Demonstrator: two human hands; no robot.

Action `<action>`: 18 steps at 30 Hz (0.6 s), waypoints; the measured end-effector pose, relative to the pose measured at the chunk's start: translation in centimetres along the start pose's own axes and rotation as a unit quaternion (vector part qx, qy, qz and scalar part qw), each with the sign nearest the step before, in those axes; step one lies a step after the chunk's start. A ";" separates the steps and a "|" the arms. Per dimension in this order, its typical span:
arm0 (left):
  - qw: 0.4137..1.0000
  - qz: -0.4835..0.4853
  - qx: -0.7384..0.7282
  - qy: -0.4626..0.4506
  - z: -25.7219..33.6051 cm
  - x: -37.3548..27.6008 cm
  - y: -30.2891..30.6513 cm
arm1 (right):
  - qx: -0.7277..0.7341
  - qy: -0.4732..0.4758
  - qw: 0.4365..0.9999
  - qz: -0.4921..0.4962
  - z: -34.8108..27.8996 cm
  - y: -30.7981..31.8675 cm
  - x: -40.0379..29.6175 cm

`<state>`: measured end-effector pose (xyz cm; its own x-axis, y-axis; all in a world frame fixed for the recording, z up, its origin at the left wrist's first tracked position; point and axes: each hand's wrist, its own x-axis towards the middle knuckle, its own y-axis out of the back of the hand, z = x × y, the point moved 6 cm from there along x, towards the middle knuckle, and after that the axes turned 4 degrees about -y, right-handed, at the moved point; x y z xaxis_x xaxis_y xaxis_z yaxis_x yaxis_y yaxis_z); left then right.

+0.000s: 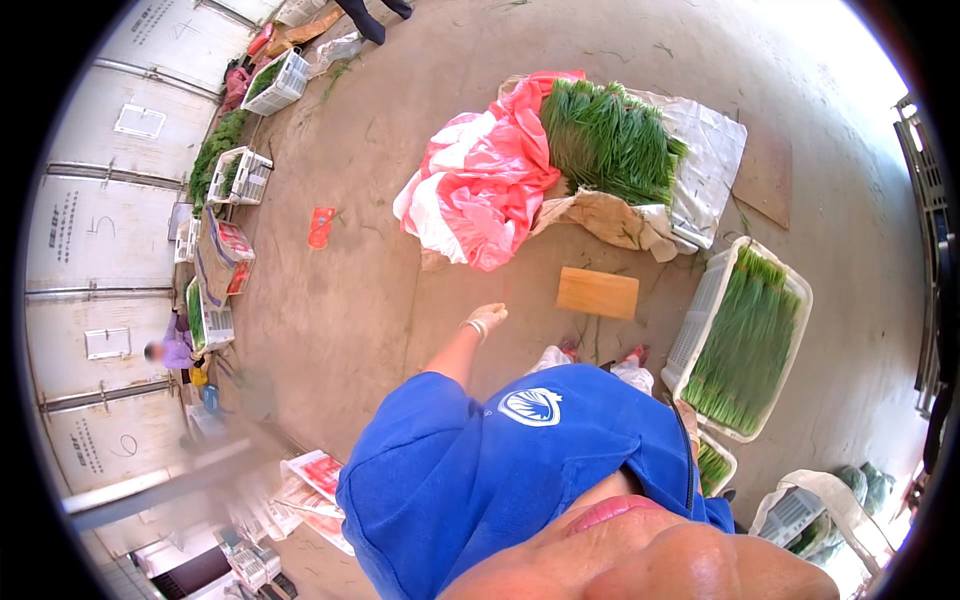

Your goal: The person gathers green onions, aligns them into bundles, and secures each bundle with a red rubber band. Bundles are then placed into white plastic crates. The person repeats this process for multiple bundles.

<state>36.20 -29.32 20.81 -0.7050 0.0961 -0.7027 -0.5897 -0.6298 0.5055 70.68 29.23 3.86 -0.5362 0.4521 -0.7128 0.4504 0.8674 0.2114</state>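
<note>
My left hand [489, 318], in a thin pale glove, hangs over the bare floor with its fingers stretched out and nothing visible in it. My right hand [686, 420] is mostly hidden behind my blue top [555, 450]; it is close to the near end of a white plastic crate [686, 337], and I cannot tell whether it grips it. Bundled long green stalks [742, 337], like chives, fill that crate. A smaller part of another crate of greens [712, 465] shows below it. A small wooden board [598, 293] is on the floor ahead of my feet.
Beyond the board, tied green bundles [611, 139] lie on a pale sheet [709, 150], beside crumpled pink-and-white plastic [480, 187]. White crates [281, 86] and greens line the left wall. A person in purple [178, 341] is there. A white bag [814, 495] stands at lower right.
</note>
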 end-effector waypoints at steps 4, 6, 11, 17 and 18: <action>0.998 0.000 -0.013 0.064 -3.8 2.2 -1.7 | -0.155 -0.048 0.986 -0.045 -15.0 -2.2 -3.5; 0.997 0.006 -0.033 0.076 -2.8 2.7 -2.4 | -0.101 -0.056 0.991 -0.062 -16.2 -1.8 -0.9; 0.989 0.047 -0.102 0.098 4.8 2.4 -3.6 | -0.147 -0.049 0.983 -0.095 -21.4 0.0 6.7; 0.994 0.031 -0.085 0.068 13.5 2.1 -8.0 | -0.082 -0.014 0.992 -0.099 -30.4 3.9 16.4; 0.996 0.017 -0.070 0.050 15.7 2.5 -8.8 | -0.157 -0.006 0.981 -0.109 -32.4 4.8 18.4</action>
<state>33.41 -11.43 22.45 -0.6766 -0.0007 -0.7363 -0.5004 -0.7331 0.4606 39.89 48.46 13.41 -0.5858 0.2475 -0.7717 0.0820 0.9654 0.2474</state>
